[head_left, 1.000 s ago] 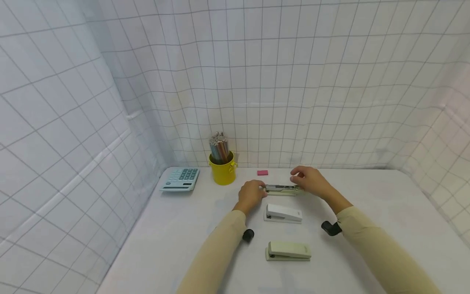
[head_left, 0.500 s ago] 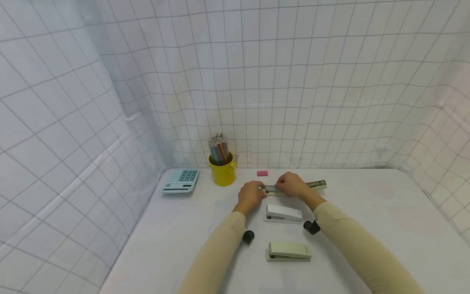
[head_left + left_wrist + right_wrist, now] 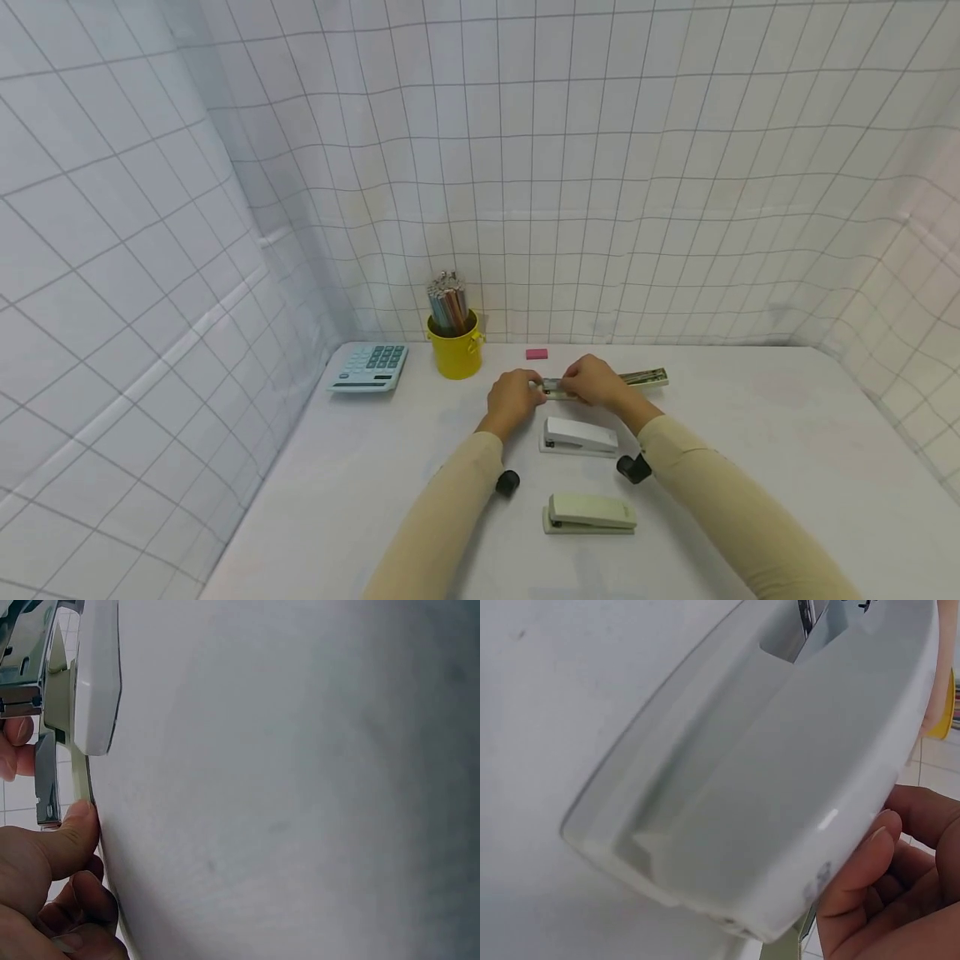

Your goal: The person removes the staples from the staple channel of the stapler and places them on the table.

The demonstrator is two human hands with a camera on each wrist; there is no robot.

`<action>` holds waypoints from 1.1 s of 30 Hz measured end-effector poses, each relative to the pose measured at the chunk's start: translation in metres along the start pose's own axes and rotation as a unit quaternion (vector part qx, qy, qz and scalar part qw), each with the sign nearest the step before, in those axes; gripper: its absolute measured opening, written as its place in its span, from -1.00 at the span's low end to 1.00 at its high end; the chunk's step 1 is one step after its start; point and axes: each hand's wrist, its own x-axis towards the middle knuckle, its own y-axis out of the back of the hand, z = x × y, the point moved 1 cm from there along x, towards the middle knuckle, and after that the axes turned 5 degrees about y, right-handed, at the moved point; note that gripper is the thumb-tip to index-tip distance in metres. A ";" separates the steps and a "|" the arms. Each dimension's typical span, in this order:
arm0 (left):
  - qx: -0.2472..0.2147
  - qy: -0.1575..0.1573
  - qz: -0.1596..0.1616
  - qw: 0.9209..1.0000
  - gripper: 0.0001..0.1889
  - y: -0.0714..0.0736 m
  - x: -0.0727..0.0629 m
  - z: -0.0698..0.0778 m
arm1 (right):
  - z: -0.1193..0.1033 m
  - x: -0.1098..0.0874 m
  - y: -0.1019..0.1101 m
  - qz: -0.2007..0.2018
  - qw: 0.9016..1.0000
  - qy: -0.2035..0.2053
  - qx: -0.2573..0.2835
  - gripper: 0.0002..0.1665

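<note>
At the back of the table lies a pale green stapler (image 3: 558, 395), its top cover (image 3: 647, 377) swung open to the right. My left hand (image 3: 512, 402) grips its left end; the left wrist view shows the thumb (image 3: 79, 825) pressed on the base beside the metal magazine (image 3: 46, 780). With curled fingers, my right hand (image 3: 596, 383) pinches at the magazine's middle, hiding that part from the head view. Anything small between those fingertips is hidden. A white stapler (image 3: 577, 436) stands closed just in front of both hands and fills much of the right wrist view.
Nearer the front sits a second pale green stapler (image 3: 590, 513), closed. A pink eraser-like block (image 3: 536, 354) lies behind the open stapler. At the back left are a yellow bucket (image 3: 457, 357) of pencils (image 3: 447, 307) and a light blue calculator (image 3: 369, 367). Gridded cloth surrounds the table.
From the open stapler's right end, my right hand has moved left onto the magazine, uncovering the swung-back cover. Over the last half second it barely shifts. My left hand keeps its grip.
</note>
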 end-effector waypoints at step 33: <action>-0.016 -0.003 -0.007 1.000 -0.72 0.000 0.000 -0.001 | -0.007 0.004 -0.012 0.090 0.988 -0.025 0.126 -0.86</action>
